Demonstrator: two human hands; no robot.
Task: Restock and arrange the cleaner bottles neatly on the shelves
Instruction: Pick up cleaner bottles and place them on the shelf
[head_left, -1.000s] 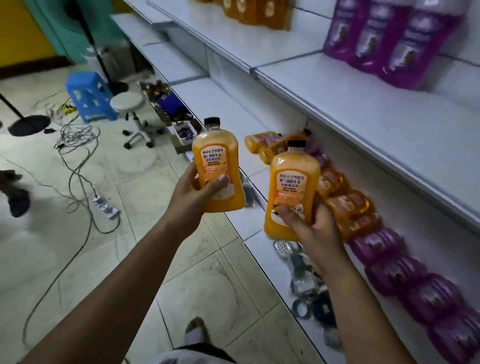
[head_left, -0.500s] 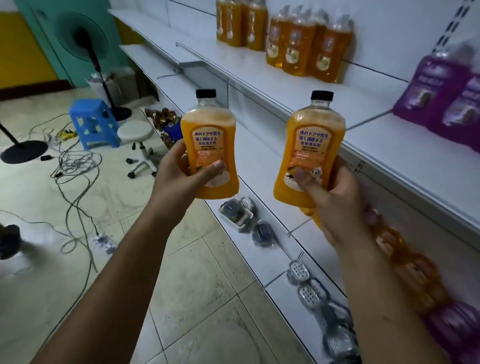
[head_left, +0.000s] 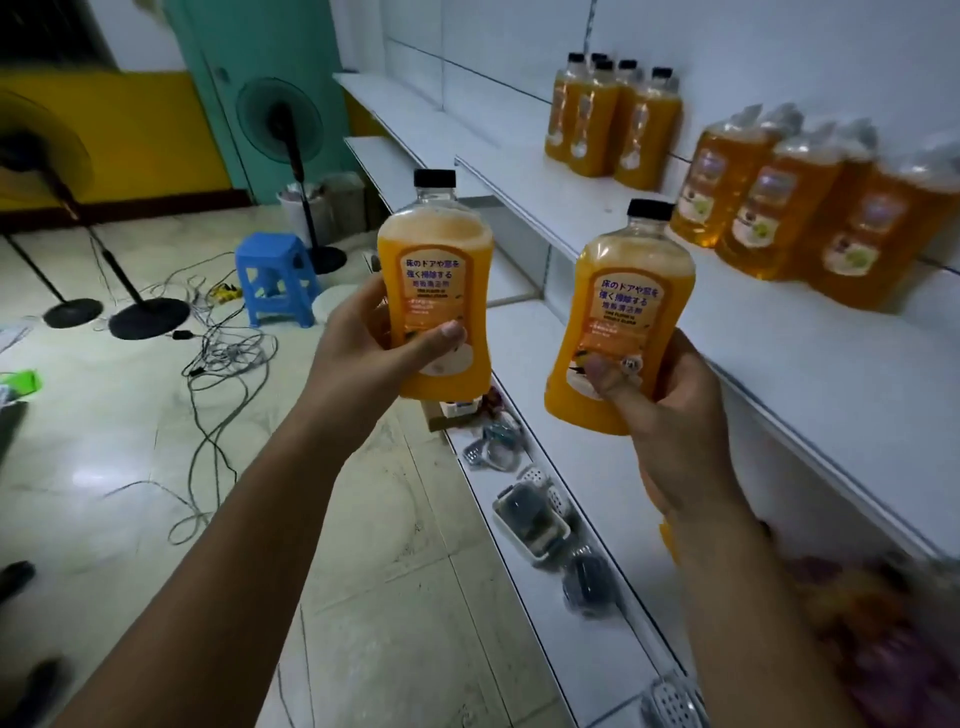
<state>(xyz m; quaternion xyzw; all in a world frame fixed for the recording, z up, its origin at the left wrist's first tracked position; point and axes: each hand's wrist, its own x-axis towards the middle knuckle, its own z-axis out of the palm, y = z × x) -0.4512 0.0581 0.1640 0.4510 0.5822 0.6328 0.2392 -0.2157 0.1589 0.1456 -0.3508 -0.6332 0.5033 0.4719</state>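
Note:
My left hand (head_left: 358, 353) grips an orange cleaner bottle (head_left: 434, 275) with a black cap, held upright in front of the shelves. My right hand (head_left: 670, 415) grips a second orange bottle (head_left: 621, 312), tilted slightly right, just in front of the upper white shelf (head_left: 597, 228). On that shelf stands a group of several matching black-capped orange bottles (head_left: 613, 124), and to their right several amber bottles with clear caps (head_left: 779, 218). Both labels face me.
Lower shelves (head_left: 550, 364) run along the right; the bottom one (head_left: 597, 613) holds small packaged items. On the tiled floor to the left are a blue stool (head_left: 275, 280), tangled cables (head_left: 223, 353) and fan stands (head_left: 148, 317). Blurred purple and orange bottles lie at the bottom right (head_left: 883, 623).
Both hands have lifted their bottles from the low shelf up to the level of the upper shelf. My view has risen, so the standing orange and amber bottles now show.

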